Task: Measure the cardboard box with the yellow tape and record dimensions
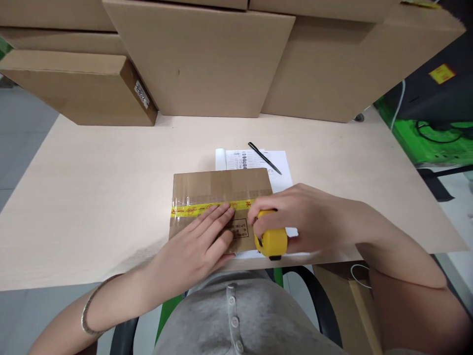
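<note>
Lying midway along the near edge of the surface (111, 197), the box (221, 185) bears yellow tape (188, 210) with red characters, 买 among them, and a black-framed printed block (239, 229) too small to read. The left hand (195, 246) rests flat on the box, fingers extended, gripping nothing. The right hand (306, 217) has its fingers curled round a tape measure (272, 239) at the box's near right corner. Paper (284, 162) with small print lies partly underneath, a pen (264, 158) across its far edge.
</note>
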